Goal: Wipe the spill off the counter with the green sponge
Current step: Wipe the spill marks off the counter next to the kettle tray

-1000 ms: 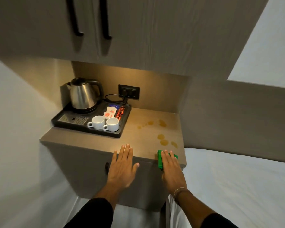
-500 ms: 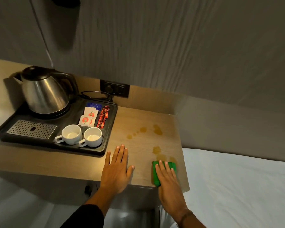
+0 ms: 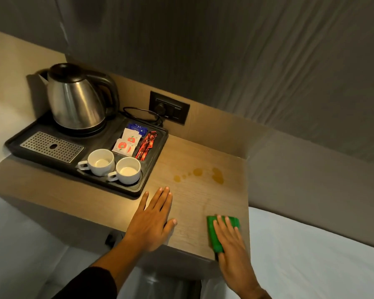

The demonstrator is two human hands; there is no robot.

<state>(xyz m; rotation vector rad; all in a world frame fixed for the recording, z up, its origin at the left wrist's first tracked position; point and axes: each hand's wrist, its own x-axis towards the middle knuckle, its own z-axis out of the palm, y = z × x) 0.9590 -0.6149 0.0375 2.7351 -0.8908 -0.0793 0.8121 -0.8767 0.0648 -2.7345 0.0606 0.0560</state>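
Head view: right hand [image 3: 231, 240] flat, fingers spread, pressing the green sponge [image 3: 214, 234] onto the counter [image 3: 192, 212], likely to load a wiping stroke. The sponge sits at the counter's front right corner, well short of the amber spill [image 3: 217, 176] behind it. Left hand [image 3: 151, 219] open, palm down left of the sponge, probably bracing. Sponge bright green, flat, rectangular, partly covered

Black tray [image 3: 138, 192] left of centre: steel kettle [image 3: 78, 100] at rear, two white cups [image 3: 115, 165] (both empty) in front, sachets [image 3: 134, 141] between. Wall socket [image 3: 169, 107] behind. White bed [image 3: 311, 255] lower right.
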